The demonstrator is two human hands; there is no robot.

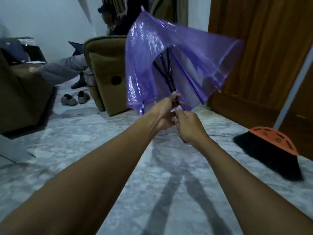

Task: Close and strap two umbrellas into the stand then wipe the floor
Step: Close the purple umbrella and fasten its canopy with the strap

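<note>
you're closing the purple umbrella (177, 48), left grip (166, 108) clutching its shaft (169, 77), right grip (189, 127) clutching its lower end, needing a straight, steady pull.

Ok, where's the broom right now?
The broom sits at the right edge of the head view, bristles on the floor, by the wooden door.

Dim room, pale wall (50, 17) standing behind, brown armchair (103, 72) sitting on grey marbled floor (94, 136), brown sofa (20, 92) lying at left, wooden door (264, 48) rising at right, black-bristled broom (271, 155) leaning beside it, shoes (74, 98) lying near the armchair.
</note>
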